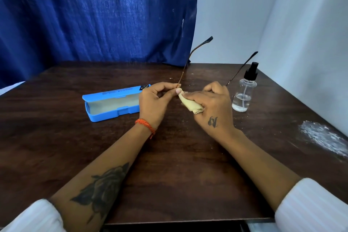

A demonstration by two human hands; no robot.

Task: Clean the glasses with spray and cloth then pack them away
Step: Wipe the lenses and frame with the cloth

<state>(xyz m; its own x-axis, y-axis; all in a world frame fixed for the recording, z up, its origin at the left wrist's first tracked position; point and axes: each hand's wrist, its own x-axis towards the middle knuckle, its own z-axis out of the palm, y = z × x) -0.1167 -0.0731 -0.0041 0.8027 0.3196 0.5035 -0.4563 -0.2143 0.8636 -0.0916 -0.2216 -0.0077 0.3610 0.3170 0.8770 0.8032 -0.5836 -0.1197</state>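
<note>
Between the two hands, above the table: the glasses [185,66], held off the surface, both temple arms sticking up and away from the person. Lenses hidden behind fingers and cloth. Left hand [154,103] pinches the frame at the hinge of the nearer-left arm, thumb and forefinger pressed together. Right hand [211,107] curls around a yellow cloth [190,104], fingers closed on it and pressing it to the frame front.

Just right of the right hand: spray bottle [243,92], upright, capped, part full, close to the knuckles. Left of the left hand: blue case [113,102], lid open, lying on the table [178,165].

Risks, as judged:
- thin arms bend if the pinch twists against the rubbing;
- a wide wiping stroke could knock the bottle over;
- table grit caught in the cloth would scratch a lens.
</note>
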